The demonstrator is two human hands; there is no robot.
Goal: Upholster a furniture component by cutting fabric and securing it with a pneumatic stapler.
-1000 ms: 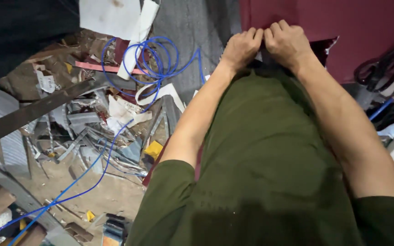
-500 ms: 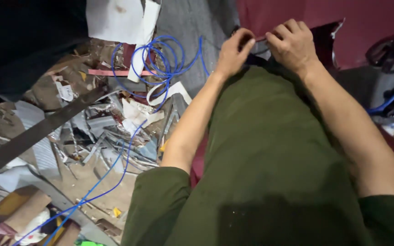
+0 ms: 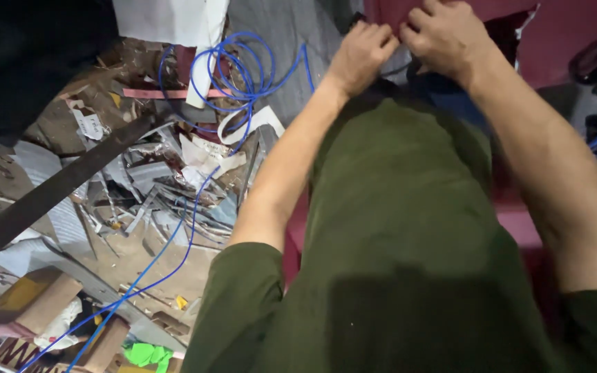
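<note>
Littered floor [image 3: 291,41]; blue cable [image 3: 243,69]; scraps [image 3: 167,186]

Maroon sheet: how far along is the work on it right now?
Done: nothing looks finished. In hand: left hand and right hand pinch the edge of the maroon sheet side by side, at a ragged corner. Left: the blue cable lies coiled and untouched among scrap on the floor.
</note>
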